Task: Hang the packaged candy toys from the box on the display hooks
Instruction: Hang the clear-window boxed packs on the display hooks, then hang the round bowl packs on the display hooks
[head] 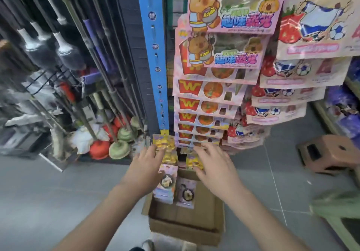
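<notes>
Grey tiled floor (48,202); cardboard box (185,231) on it; brown stool (331,153) nearby.

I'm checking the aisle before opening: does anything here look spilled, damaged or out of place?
Nothing stands out. The hanging packs overlap in tidy rows, and the cardboard box sits upright on the floor with two packs leaning inside. Blur could hide small damage.
</notes>
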The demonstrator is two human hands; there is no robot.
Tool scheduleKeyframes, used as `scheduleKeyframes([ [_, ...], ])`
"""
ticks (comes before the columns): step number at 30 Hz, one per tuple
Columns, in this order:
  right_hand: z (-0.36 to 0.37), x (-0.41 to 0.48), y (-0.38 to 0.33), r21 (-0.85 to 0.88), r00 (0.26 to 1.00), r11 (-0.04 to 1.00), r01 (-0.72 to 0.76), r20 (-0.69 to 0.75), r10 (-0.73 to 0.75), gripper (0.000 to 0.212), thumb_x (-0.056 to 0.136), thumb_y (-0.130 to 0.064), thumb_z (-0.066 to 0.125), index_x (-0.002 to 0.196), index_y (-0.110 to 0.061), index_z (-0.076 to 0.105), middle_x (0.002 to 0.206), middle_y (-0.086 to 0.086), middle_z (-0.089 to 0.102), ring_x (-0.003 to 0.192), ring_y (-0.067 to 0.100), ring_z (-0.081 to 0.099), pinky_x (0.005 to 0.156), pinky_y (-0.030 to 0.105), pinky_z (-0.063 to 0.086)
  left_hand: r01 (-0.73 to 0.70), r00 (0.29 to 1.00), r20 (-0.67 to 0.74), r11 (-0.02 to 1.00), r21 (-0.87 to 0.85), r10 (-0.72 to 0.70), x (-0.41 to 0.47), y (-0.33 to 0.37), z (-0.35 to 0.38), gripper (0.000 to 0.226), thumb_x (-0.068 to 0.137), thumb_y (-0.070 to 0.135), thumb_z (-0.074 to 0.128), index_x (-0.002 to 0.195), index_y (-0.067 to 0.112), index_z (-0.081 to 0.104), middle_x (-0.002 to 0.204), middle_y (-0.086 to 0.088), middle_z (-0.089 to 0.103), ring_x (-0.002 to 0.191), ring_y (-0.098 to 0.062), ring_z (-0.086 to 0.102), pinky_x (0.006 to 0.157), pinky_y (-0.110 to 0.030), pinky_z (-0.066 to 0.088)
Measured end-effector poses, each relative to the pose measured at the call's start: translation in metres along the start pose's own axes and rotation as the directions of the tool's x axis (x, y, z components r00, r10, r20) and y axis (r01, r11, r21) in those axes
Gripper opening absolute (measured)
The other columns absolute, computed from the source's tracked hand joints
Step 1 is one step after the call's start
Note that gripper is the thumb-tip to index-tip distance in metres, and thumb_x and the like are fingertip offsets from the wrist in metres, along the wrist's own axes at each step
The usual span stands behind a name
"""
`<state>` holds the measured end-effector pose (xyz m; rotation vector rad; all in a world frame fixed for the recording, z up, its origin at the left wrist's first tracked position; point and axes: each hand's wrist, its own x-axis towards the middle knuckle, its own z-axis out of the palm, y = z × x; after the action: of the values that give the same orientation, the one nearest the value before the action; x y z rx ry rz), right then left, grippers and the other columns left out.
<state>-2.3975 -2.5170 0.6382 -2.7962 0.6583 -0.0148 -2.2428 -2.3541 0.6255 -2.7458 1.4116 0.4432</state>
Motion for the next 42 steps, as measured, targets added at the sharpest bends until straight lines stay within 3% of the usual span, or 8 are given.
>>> scheduleKeyframes([
  [3, 0.024, -0.005, -0.004, 0.009, 0.997, 0.998, -0.065, 0.04, 0.065, 0.057, 0.094, -0.036, 0.064, 0.147, -0.027, 0.045, 0.146, 0.0, 0.043, 0.136, 0.024, 0.044, 0.11, 0.042, 0.043, 0.007, 0.999, 0.035, 1.0, 0.007, -0.007, -0.006, -0.014, 0.019, 0.062, 0.078, 0.037, 0.084, 0.13, 0.011, 0.062, 0.127, -0.015, 0.061, 0.118, -0.041, 0.063, 0.089, -0.048, 0.057],
  [7, 0.061, -0.005, -0.013, -0.005, 0.987, 0.991, -0.13, 0.097, 0.13, 0.054, 0.093, -0.032, 0.066, 0.143, -0.024, 0.049, 0.147, 0.003, 0.044, 0.137, 0.027, 0.044, 0.11, 0.045, 0.042, 0.039, 0.991, 0.126, 0.999, 0.003, -0.039, -0.007, -0.036, 0.046, 0.062, 0.093, 0.036, 0.066, 0.147, 0.019, 0.043, 0.148, -0.008, 0.043, 0.138, -0.032, 0.044, 0.108, -0.042, 0.042],
  [15, 0.169, 0.009, -0.012, -0.015, 0.956, 0.973, -0.232, 0.179, 0.231, 0.05, 0.087, -0.03, 0.07, 0.135, -0.021, 0.058, 0.133, 0.006, 0.054, 0.121, 0.031, 0.055, 0.102, 0.045, 0.047, 0.058, 0.961, 0.27, 0.998, 0.034, -0.065, 0.03, -0.076, 0.131, 0.056, 0.1, 0.033, 0.055, 0.151, 0.019, 0.036, 0.154, -0.009, 0.038, 0.142, -0.031, 0.039, 0.11, -0.039, 0.038],
  [29, 0.453, 0.053, 0.069, -0.027, 0.868, 0.954, -0.297, 0.409, 0.282, 0.058, 0.092, -0.038, 0.063, 0.146, -0.025, 0.044, 0.137, 0.005, 0.05, 0.129, 0.029, 0.048, 0.103, 0.043, 0.044, 0.099, 0.912, 0.396, 0.994, 0.045, -0.109, 0.131, -0.121, 0.405, 0.056, 0.098, 0.031, 0.057, 0.149, 0.019, 0.037, 0.151, -0.011, 0.038, 0.138, -0.034, 0.041, 0.108, -0.044, 0.041],
  [33, 0.513, 0.073, 0.078, 0.087, 0.829, 0.917, -0.389, 0.467, 0.307, 0.061, 0.092, -0.041, 0.065, 0.147, -0.024, 0.043, 0.139, 0.007, 0.05, 0.13, 0.03, 0.048, 0.099, 0.04, 0.045, 0.096, 0.904, 0.411, 0.993, 0.065, -0.115, 0.148, -0.13, 0.454, 0.059, 0.098, 0.034, 0.061, 0.15, 0.019, 0.037, 0.151, -0.011, 0.039, 0.137, -0.034, 0.043, 0.108, -0.045, 0.044],
  [37, 0.558, 0.093, 0.082, 0.304, 0.761, 0.743, -0.596, 0.511, 0.401, 0.057, 0.086, -0.045, 0.074, 0.134, -0.023, 0.053, 0.134, 0.008, 0.058, 0.126, 0.027, 0.054, 0.099, 0.038, 0.048, 0.095, 0.896, 0.428, 0.992, 0.08, -0.12, 0.154, -0.138, 0.479, 0.061, 0.1, 0.036, 0.06, 0.153, 0.019, 0.033, 0.153, -0.011, 0.039, 0.139, -0.032, 0.043, 0.111, -0.044, 0.044],
  [42, 0.586, 0.121, 0.085, 0.309, 0.758, 0.73, -0.609, 0.498, 0.422, 0.052, 0.085, -0.052, 0.072, 0.123, -0.024, 0.053, 0.121, 0.002, 0.06, 0.111, 0.023, 0.059, 0.088, 0.037, 0.051, 0.068, 0.889, 0.444, 0.992, 0.106, -0.108, 0.163, -0.152, 0.486, 0.058, 0.102, 0.034, 0.054, 0.153, 0.018, 0.031, 0.154, -0.013, 0.035, 0.14, -0.033, 0.04, 0.111, -0.042, 0.041],
])
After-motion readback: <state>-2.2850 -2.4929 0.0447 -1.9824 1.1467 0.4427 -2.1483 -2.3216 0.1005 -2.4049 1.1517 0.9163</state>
